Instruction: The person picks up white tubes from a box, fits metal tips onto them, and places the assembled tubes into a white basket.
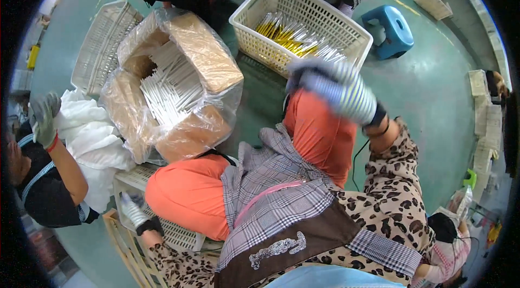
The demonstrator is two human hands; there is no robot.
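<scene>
My right hand (338, 90), in a striped glove with dark fingertips, is smeared by motion. It is above my right knee, at the near edge of a white plastic crate (355, 63). In that crate lie many thin sticks (292, 39), some yellow and others clear or silvery. My left hand (136, 213), also gloved, hangs low beside my left knee at a second white crate (187, 238); its fingers hardly show. In front of me stands a cardboard box (203, 52) lined with clear plastic, holding a heap of thin white sticks (172, 90).
Another white crate (103, 44) leans left of the box, by a white cloth or bag (89, 136). A blue stool (390, 30) stands far right. A co-worker's gloved hand (44, 117) is raised at left; other people sit at the far side. A wooden frame (127, 253) lies lower left.
</scene>
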